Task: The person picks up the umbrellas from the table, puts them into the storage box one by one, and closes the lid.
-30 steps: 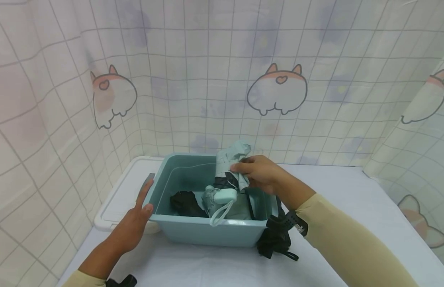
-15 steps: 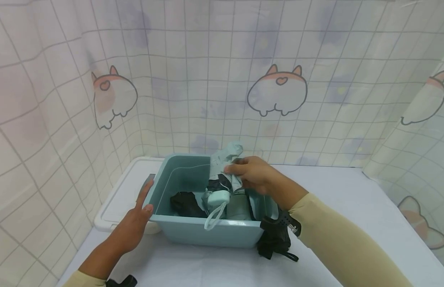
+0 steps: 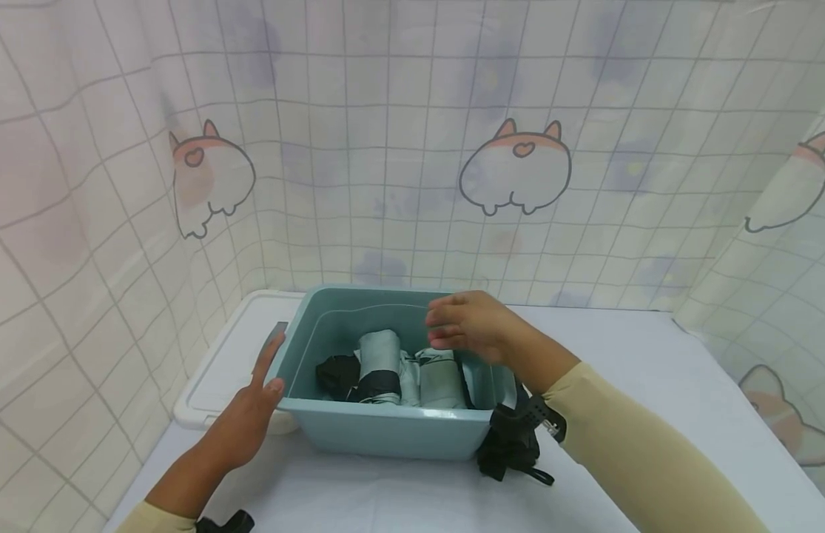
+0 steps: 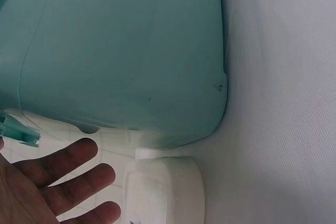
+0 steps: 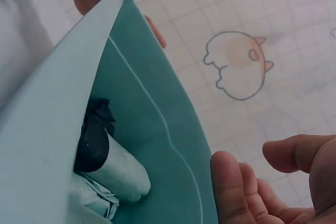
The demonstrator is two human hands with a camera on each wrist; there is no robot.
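A pale blue-green folded umbrella (image 3: 380, 352) with a black band lies in the blue plastic bin (image 3: 385, 433). Over the bin's right half hovers my right hand (image 3: 468, 322), holding nothing, its fingers extended and apart from the umbrella. In the right wrist view the umbrella (image 5: 123, 171) rests against the inner wall beside something black. My left hand (image 3: 248, 411) is at the bin's left rim, thumb and forefinger extended; the left wrist view shows its spread fingers (image 4: 79, 182) beside the bin's outer wall. Another grey-green rolled umbrella (image 3: 442, 381) lies to the right inside.
A black bundle (image 3: 337, 375) sits in the bin's left part. Outside the right front corner lies a black folded umbrella-like bundle with a loop (image 3: 508, 448). A white lid (image 3: 219, 363) lies left of the bin on the white-covered table (image 3: 612, 370). Patterned curtain (image 3: 359, 148) surrounds the table.
My right hand brought the pale umbrella left and let it go; it now lies down in the bin. The right fingers have straightened. My left hand stays at the rim.
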